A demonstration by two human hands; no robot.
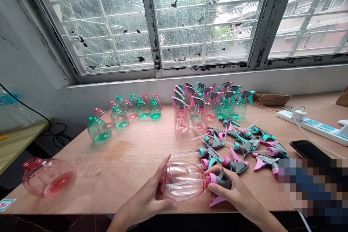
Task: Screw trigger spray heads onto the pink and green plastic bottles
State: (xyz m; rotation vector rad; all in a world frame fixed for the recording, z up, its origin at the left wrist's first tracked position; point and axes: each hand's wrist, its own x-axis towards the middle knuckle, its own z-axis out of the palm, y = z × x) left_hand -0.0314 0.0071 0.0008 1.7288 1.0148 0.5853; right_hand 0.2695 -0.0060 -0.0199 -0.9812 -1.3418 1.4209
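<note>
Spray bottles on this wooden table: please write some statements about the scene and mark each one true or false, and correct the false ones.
1. The left hand cradles the body of a clear pink bottle. True.
2. The right hand holds a green bottle. False: it grips the pink bottle's neck and its grey-and-pink trigger head.
3. Loose trigger heads lie on the table, right of the hands. True.
4. Every bottle stands upright. False: a green bottle lies on its side.
5. The phone sits on the power strip. False: the black phone lies on the table, apart from the white power strip.
</note>
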